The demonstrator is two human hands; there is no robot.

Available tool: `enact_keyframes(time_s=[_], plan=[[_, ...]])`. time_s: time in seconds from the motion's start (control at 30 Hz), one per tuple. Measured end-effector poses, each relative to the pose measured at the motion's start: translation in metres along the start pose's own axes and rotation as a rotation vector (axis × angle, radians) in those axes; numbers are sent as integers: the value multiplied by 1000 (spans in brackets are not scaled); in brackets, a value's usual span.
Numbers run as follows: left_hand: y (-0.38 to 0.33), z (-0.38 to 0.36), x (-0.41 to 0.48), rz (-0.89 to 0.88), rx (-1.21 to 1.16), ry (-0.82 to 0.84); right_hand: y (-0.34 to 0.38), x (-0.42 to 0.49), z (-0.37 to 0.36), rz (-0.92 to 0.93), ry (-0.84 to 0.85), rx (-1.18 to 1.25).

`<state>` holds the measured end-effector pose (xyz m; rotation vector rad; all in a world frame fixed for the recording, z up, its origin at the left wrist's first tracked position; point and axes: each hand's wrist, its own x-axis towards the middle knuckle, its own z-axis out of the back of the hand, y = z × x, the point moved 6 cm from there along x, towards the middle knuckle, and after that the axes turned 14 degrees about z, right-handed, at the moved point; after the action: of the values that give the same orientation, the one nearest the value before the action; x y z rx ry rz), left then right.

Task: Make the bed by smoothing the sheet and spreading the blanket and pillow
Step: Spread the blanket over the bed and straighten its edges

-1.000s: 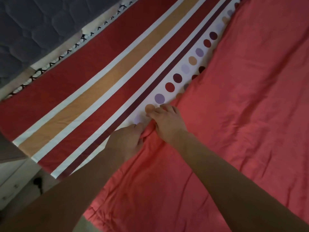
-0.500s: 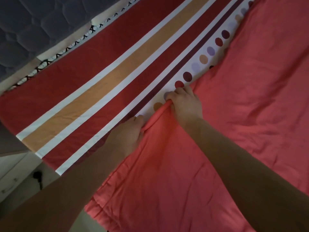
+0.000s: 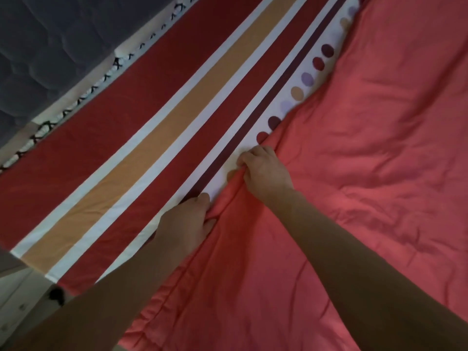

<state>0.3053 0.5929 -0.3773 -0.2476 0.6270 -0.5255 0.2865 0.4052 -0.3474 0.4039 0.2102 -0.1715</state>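
Right hand (image 3: 266, 171) fingers now curled, gripping blanket (image 3: 354, 148) edge.

Dim light is falling unevenly, brightest on the coral blanket (image 3: 379, 138). The forearms (image 3: 354, 259) are lying in shadow, with details blurring.

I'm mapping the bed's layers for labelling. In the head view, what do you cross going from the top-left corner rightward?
Grey quilted surface → black-and-white patterned trim → striped sheet → row of coloured dots → coral blanket. Lower down: left hand, then right hand, both gripping the blanket's edge.
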Motion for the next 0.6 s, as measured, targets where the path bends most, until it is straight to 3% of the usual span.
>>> enact_keyframes(time_s=[0.17,0.6], plan=[[-16,16,18,-23,33,26,-19,-1,29,-101,-157,-26],[-127,71,102,-52,-24,-77,-121,-10,102,-272,-339,-3]])
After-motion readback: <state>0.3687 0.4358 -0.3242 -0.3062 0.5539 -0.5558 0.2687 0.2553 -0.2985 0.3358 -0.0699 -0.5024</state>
